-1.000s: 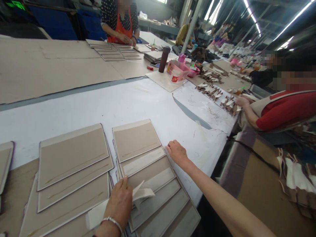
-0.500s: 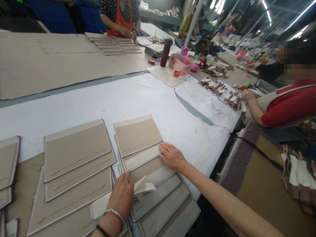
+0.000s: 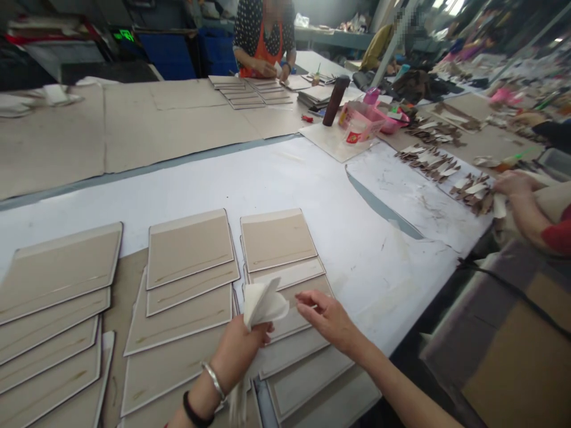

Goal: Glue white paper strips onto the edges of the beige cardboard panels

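Note:
My left hand [image 3: 243,342], wearing a silver bangle and a black band, is closed around white strips [image 3: 264,303] of thin, limp material. The strips fan out above the fist, and their lower ends hang beneath it. To their right, my right hand [image 3: 330,321] hovers over the right-hand row of panels with its fingers loosely bent and apart, and I see nothing in it. Beneath both hands lie overlapping flat beige panels with pale borders. In that row, the top panel [image 3: 279,238] shows fully, while a white strip [image 3: 289,273] lies along the one below it.
More overlapping panels [image 3: 191,249] lie in rows to the left. Across the white table covering [image 3: 178,202] stand a dark bottle [image 3: 335,101] and a pink basket [image 3: 363,122]. A person in an orange apron [image 3: 270,44] works opposite; another person's hand [image 3: 513,183] is at the right.
My right hand has lifted off the panel where it was pressing and come back towards me. My left hand has raised the white strips. The view has swung left.

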Demonstrator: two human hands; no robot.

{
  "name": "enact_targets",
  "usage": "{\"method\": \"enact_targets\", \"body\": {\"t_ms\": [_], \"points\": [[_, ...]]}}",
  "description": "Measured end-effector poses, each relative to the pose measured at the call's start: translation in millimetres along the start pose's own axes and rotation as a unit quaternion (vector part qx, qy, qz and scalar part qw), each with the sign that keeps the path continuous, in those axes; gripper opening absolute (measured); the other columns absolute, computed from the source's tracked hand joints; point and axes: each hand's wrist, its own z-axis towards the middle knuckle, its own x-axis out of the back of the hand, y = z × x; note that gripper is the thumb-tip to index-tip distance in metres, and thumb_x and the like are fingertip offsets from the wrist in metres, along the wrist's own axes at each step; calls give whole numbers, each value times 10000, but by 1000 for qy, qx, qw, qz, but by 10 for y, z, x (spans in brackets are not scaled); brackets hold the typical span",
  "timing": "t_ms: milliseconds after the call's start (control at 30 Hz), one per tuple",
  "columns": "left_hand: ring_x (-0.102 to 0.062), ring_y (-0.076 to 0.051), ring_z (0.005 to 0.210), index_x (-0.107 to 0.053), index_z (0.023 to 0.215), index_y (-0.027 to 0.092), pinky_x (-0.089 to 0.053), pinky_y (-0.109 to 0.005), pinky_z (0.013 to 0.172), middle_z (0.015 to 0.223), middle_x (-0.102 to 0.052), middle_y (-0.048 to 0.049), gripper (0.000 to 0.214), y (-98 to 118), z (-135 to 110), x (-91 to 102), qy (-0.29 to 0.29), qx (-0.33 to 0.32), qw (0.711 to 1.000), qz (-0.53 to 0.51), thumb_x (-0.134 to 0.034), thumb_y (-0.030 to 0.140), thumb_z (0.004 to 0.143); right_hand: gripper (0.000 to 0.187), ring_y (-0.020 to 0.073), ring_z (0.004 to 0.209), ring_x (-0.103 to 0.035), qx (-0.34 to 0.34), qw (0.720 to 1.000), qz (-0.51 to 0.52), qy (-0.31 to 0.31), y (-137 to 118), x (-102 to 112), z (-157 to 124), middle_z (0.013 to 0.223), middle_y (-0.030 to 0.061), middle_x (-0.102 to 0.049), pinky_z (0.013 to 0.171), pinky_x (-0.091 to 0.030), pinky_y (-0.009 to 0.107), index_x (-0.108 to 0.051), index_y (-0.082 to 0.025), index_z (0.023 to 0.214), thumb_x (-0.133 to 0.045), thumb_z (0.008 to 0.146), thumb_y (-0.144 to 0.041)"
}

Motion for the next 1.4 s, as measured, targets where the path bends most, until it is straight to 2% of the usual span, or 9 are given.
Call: {"method": "enact_targets", "body": {"t_ms": [67, 167, 333, 500, 667, 833, 967, 1233, 1400], "points": [[-556, -156, 480, -598, 614, 148, -446, -271, 502, 552, -612, -49, 297, 73, -84, -93, -52, 18, 988, -147, -538, 423, 707, 267, 157, 786, -594, -15, 995, 98, -22, -163, -141, -84, 852, 27, -644, 659, -469, 258, -599, -196, 933, -597, 743, -385], [-501, -120, 428, -583, 564, 140, -405, -249, 465, 495, -569, -29, 436, 162, -177, -238, -84, 24, 961, -263, -622, 574, 588, 237, 116, 585, -530, -42, 983, 180, 2, -266, -297, -132, 620, -29, -560, 545, -421, 227, -536, -190, 710, -623, 707, -411], [-507, -97, 481, -611, 570, 112, -402, -214, 494, 519, -579, -32, 435, 221, -261, -328, -94, 64, 931, -347, -718, 532, 526, 240, 103, 536, -453, -40, 987, 147, 44, -217, -316, -137, 547, -45, -474, 511, -368, 220, -474, -198, 614, -540, 762, -375], [-616, -161, 658, -652, 825, 98, -490, -266, 649, 735, -676, -96, 494, 200, -275, -340, -68, 116, 882, -452, -755, 473, 519, 230, 109, 594, -453, -38, 988, 123, 85, -164, -276, -146, 595, -36, -472, 556, -382, 224, -493, -192, 626, -515, 777, -364], [-640, -210, 718, -642, 887, 93, -505, -306, 684, 759, -691, -107, 507, 124, -223, -450, 27, 99, 889, -446, -720, 482, 570, 253, 139, 667, -520, -84, 972, 198, 97, -158, -389, -151, 708, -7, -555, 597, -435, 255, -544, -189, 815, -558, 737, -429], [-621, -245, 898, -660, 869, 96, -471, -310, 819, 866, -698, -105, 421, 83, -198, -551, 86, 33, 928, -361, -671, 453, 648, 258, 178, 758, -519, -89, 982, 105, 128, -175, -514, -143, 778, 34, -567, 704, -437, 296, -558, -171, 791, -603, 680, -400], [-605, -247, 961, -656, 927, 123, -445, -321, 886, 930, -694, -100, 424, 52, -191, -579, 125, 24, 906, -404, -719, 390, 604, 252, 179, 747, -517, -85, 982, 95, 136, -147, -515, -130, 756, 40, -579, 685, -429, 283, -556, -173, 705, -493, 762, -410], [-576, -170, 564, -655, 796, 123, -483, -298, 575, 631, -645, -38, 398, 45, -151, -594, 135, 141, 836, -513, -748, 413, 539, 322, 154, 590, -515, -150, 954, 237, 106, 13, -535, -145, 631, -2, -575, 532, -410, 251, -571, -167, 771, -558, 733, -486], [-459, -89, 488, -538, 534, 141, -401, -217, 512, 497, -504, 24, 409, 38, -177, -577, 104, 96, 829, -541, -699, 513, 592, 333, 136, 547, -491, -159, 940, 291, 78, -25, -514, -121, 610, -7, -563, 519, -410, 249, -559, -154, 763, -575, 737, -486]]}}
